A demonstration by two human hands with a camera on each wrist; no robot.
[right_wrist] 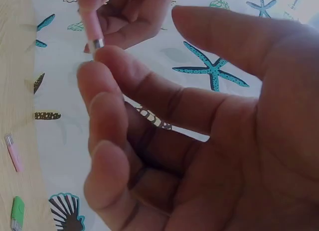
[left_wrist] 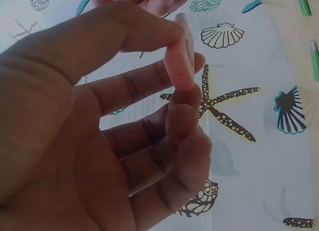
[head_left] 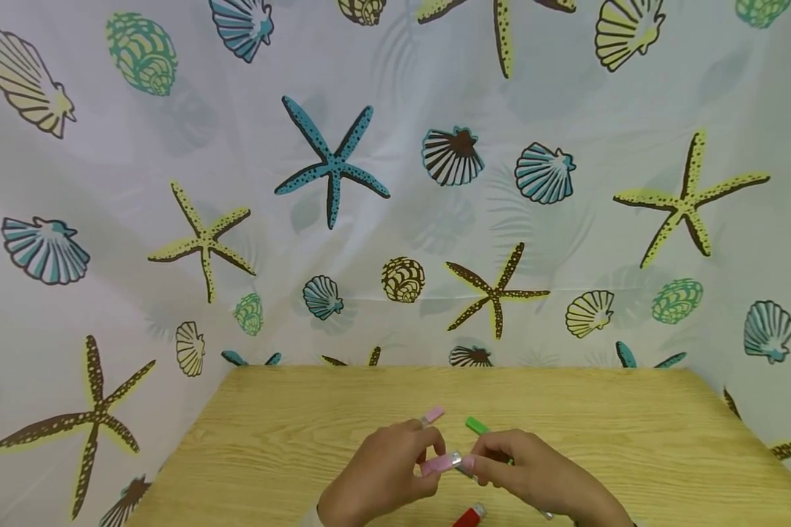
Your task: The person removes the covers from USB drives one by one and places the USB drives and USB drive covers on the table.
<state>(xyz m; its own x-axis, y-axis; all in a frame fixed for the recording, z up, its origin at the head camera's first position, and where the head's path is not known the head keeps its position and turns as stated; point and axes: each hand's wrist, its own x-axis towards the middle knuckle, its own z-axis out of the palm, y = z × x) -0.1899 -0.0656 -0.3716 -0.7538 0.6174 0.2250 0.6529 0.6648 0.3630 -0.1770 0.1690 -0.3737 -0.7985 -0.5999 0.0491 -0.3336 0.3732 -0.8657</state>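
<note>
Pink lighter [head_left: 439, 463], slim plastic, metal-capped; left hand [head_left: 385, 472], right hand [head_left: 534, 476] both pinch it.

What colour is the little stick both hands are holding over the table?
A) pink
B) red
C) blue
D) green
A: in the head view the left hand and right hand pinch a pink stick with a metal end between them; the green one and red one lie on the table.
</note>
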